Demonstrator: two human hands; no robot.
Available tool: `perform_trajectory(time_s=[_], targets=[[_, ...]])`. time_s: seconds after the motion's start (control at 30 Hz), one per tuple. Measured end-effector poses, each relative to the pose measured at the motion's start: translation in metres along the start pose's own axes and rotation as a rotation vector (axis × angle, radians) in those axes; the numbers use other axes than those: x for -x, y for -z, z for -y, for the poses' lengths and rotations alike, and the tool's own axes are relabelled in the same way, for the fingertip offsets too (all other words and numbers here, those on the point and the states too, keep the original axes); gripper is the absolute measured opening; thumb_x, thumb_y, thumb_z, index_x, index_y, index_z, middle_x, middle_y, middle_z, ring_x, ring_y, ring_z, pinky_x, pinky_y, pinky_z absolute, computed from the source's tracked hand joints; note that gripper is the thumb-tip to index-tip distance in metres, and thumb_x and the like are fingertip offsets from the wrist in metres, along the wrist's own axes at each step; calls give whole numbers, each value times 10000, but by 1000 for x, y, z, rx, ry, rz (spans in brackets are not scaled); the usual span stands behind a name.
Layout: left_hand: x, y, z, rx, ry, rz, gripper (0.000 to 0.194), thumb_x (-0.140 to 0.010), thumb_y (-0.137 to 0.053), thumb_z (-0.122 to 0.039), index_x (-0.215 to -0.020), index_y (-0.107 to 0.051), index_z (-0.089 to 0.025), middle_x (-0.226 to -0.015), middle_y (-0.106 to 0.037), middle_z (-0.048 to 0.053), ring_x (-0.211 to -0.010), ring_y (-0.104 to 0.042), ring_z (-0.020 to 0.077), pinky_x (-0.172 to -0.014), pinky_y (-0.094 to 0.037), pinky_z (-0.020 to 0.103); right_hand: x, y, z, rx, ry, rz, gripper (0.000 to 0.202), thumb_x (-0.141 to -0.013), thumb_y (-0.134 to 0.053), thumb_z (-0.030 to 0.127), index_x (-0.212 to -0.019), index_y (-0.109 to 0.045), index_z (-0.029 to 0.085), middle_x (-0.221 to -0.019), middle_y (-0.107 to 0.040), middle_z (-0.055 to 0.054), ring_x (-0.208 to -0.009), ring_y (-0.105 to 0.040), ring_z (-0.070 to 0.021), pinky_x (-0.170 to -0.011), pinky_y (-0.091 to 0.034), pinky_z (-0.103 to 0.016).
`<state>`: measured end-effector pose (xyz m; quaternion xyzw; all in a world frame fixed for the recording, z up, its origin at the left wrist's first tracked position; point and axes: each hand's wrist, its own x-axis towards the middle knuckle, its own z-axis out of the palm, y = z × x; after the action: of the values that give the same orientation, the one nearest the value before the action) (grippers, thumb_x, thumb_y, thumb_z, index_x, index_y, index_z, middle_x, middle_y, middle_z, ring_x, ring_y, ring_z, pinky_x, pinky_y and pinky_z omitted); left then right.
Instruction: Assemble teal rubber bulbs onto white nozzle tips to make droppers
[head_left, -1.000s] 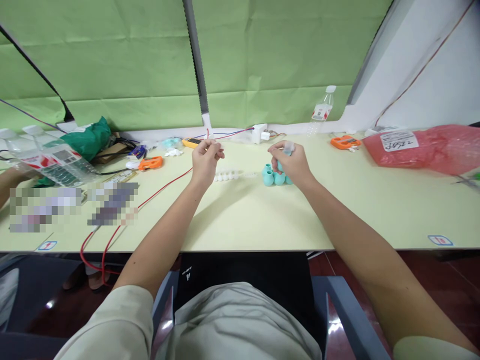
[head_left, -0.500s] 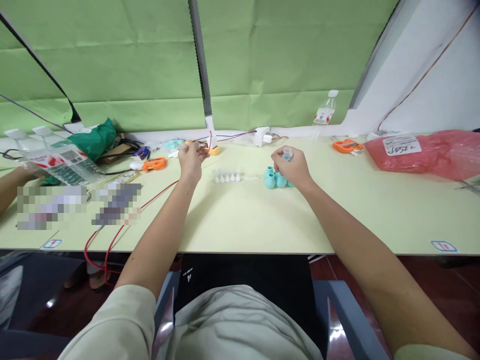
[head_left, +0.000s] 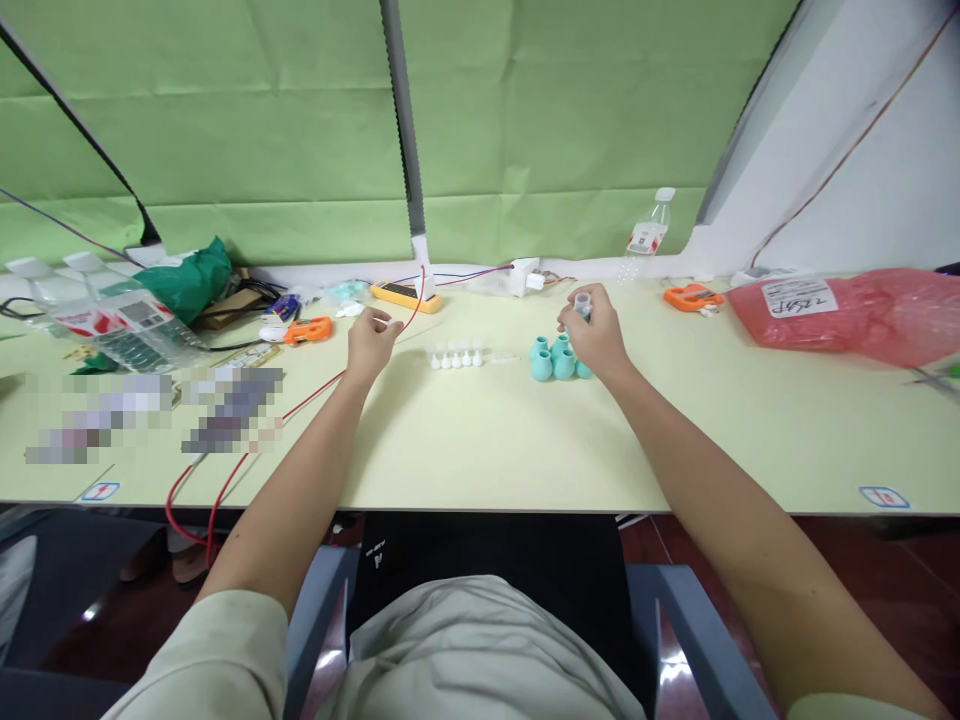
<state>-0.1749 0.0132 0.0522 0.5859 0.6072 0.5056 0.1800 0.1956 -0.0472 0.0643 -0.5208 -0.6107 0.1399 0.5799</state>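
Observation:
My left hand (head_left: 370,345) is closed, fingertips pinching a small thin white piece (head_left: 384,320) whose kind I cannot make out. A red cable (head_left: 319,388) runs behind that hand. My right hand (head_left: 598,335) is wrapped round a small clear plastic tube (head_left: 583,301), its round end facing up. Just left of and below that hand stand several teal rubber bulbs (head_left: 541,365) with open necks, bunched together and partly hidden by it. Between my hands a row of small white pointed tips (head_left: 456,360) stands on the table, with a faint clear strip (head_left: 504,358) beside it.
A yellow multimeter-like device (head_left: 409,297) lies at the back. Orange-handled tools (head_left: 309,330) sit on both sides. Water bottles (head_left: 124,318) stand at left, another bottle (head_left: 649,235) at the back right. A red plastic bag (head_left: 862,310) lies far right; the table edge (head_left: 495,509) is nearest me.
My left hand has drawn back slightly toward me and left, uncovering the yellow device. My right hand has shifted a little right with the tube. Another person's arm at far left has mostly withdrawn.

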Motion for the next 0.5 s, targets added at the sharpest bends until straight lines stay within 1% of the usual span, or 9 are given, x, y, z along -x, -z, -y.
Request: perform_trajectory(time_s=[0.07,0.13,0.2,0.3,0.4,0.5], targets=[[4,1,1,-85,-77,-12,159,-819,-635,-314,-933,-655,-205,-694,-585,-5,-651,-542,153,-640,-412,272,-2,0,-3,7,-8,-4,231,-832,-529,269,-1056,-475,257,-861,-644,-14,-769,-642,-210,-687,-519,-355],[7,0,1,-156,-116,1,186,-827,-594,-284,-956,-699,-201,-718,-612,14,-685,-559,171,-669,-416,286,-3,0,-6,24,-21,-15,252,-837,-523,266,-1077,-448,257,-896,-641,-17,-757,-635,-204,-679,-515,-357],[8,0,2,-243,-129,67,227,-804,-590,-252,-982,-722,-205,-761,-646,31,-729,-581,190,-696,-422,297,-4,0,-9,61,-14,-31,255,-847,-538,285,-1083,-443,257,-916,-629,-17,-764,-629,-201,-697,-519,-363],[9,1,4,-361,-137,180,266,-774,-604,-239,-1004,-736,-225,-844,-687,49,-773,-602,207,-713,-429,306,-4,0,-11,131,43,-47,240,-867,-571,341,-1068,-474,254,-930,-618,-27,-805,-620,-210,-742,-518,-370],[10,0,7,-421,-125,274,276,-755,-632,-252,-1013,-729,-228,-899,-701,59,-758,-612,205,-688,-434,300,-2,-1,-8,185,112,-42,239,-865,-614,386,-1036,-524,247,-943,-635,-37,-825,-608,-218,-788,-509,-381],[12,-1,7,-455,-148,365,273,-731,-665,-257,-993,-731,-214,-925,-709,70,-749,-624,206,-679,-444,300,1,-1,-3,221,150,-17,252,-856,-640,410,-1035,-585,241,-954,-665,-48,-881,-614,-240,-851,-504,-405]])
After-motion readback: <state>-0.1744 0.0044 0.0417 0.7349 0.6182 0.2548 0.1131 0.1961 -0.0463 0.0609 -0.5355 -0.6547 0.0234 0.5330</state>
